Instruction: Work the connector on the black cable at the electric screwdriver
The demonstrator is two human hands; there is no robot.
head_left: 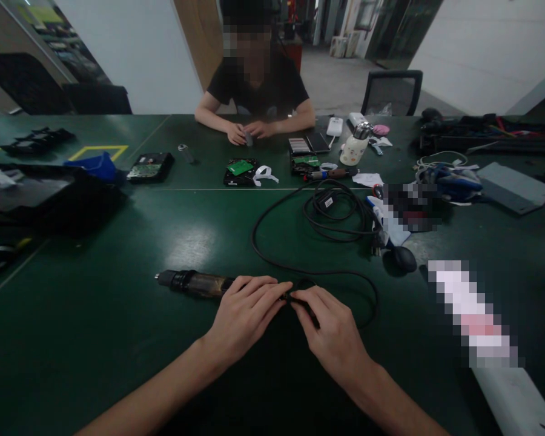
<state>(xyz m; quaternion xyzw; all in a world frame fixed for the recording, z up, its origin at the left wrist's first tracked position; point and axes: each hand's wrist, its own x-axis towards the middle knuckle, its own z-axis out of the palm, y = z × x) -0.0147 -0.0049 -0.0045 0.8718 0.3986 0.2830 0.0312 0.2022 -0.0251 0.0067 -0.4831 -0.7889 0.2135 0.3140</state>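
An electric screwdriver (195, 283) with a black nose and a see-through brownish body lies across the green table, its tip pointing left. My left hand (247, 309) is closed over its rear part. At the tool's back end, my right hand (331, 318) pinches the end of a black cable (300, 270), its fingertips almost meeting those of my left hand. What exactly sits between the fingertips is mostly hidden. From there the cable loops right and back into a loose coil.
Across the table (172, 224) a person (258, 79) handles a small grey cylinder. Hard drives (149, 166) with circuit boards, a spotted bottle (354, 148), a blue bin (93, 166) and a black tray (40, 194) stand around. A long white box (513, 387) lies at right.
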